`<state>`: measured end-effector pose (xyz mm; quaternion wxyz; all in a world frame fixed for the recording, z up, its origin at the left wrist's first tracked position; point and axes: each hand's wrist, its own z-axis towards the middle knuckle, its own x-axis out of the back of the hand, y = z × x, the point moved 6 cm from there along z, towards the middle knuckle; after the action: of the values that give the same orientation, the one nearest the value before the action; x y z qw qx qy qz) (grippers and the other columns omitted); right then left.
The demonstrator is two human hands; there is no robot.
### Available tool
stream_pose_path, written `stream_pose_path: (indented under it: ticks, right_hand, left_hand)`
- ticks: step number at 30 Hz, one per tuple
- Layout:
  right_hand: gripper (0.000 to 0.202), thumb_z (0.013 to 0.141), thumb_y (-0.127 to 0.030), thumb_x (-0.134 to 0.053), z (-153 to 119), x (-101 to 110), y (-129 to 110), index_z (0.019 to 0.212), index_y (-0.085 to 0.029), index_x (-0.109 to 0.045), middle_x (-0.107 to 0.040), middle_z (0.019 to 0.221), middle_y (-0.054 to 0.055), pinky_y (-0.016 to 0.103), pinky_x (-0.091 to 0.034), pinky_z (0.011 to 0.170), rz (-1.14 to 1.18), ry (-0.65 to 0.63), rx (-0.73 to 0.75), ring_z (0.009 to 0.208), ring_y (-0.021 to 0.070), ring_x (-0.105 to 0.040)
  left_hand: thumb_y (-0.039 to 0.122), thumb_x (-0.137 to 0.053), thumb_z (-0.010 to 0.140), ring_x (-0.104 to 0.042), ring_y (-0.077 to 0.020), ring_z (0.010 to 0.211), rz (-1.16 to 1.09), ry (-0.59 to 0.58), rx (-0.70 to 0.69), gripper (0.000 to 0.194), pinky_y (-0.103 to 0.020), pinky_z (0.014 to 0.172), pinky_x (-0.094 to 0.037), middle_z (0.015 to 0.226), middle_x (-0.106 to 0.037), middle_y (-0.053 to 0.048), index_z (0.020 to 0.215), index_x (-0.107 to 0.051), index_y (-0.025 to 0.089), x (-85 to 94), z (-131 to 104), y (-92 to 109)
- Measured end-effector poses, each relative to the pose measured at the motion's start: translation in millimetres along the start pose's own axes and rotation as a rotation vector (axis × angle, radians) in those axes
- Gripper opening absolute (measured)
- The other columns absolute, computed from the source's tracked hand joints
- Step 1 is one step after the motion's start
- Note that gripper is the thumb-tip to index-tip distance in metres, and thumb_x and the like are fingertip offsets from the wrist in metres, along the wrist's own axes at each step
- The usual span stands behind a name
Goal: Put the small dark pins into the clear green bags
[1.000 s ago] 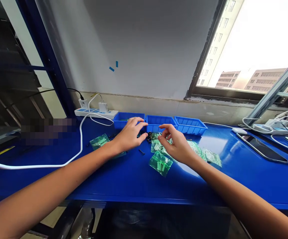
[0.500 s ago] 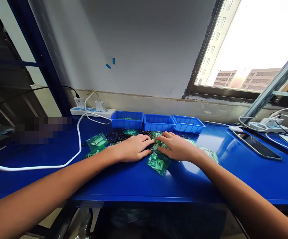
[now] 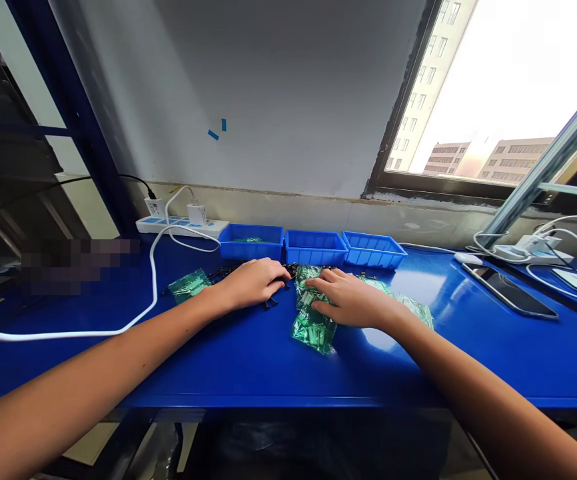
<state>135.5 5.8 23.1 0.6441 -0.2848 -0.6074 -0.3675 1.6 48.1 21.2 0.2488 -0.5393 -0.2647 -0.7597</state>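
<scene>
My left hand point(image 3: 254, 285) rests palm down over a heap of small black screw-like parts point(image 3: 224, 271). Its thumb and fingers are apart, and the palm hides much of the heap. To the right, my right hand point(image 3: 352, 298) lies with fingers spread on clear green bags point(image 3: 314, 331) that hold small pale slender pieces. Its fingertips touch the bags near the middle of the blue table point(image 3: 268, 367). Beside my left wrist is another green bag point(image 3: 188, 285), and beyond my right wrist one more bag point(image 3: 417, 309) lies partly covered.
Three blue bins stand along the back: a left bin point(image 3: 251, 250) with green contents, a middle bin point(image 3: 316, 255) and a right bin point(image 3: 374, 258). A white cable point(image 3: 154, 280) curves across the left side from a power strip point(image 3: 183, 225). At right lies a phone point(image 3: 511, 291).
My left hand has shifted left, away from the green bags and over the black parts. My right hand has stayed on the bags. The view has moved slightly.
</scene>
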Motion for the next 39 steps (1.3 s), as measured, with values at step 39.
stream_pose_path:
  ticks: [39]
  right_hand:
    - [0.018,0.085,-0.019,-0.046,5.6,19.3,-3.6,0.077,-0.015,-0.062,-0.063,0.074,0.005,0.027,-0.038,0.066,0.241,0.332,-0.067,0.072,0.0146,-0.054]
  left_hand:
    - [0.023,-0.051,0.084,-0.056,-0.014,0.07,-0.242,0.233,-0.005,0.011,-0.026,0.064,-0.042,0.077,-0.062,-0.002,0.085,-0.057,0.015,10.6,-7.1,25.6]
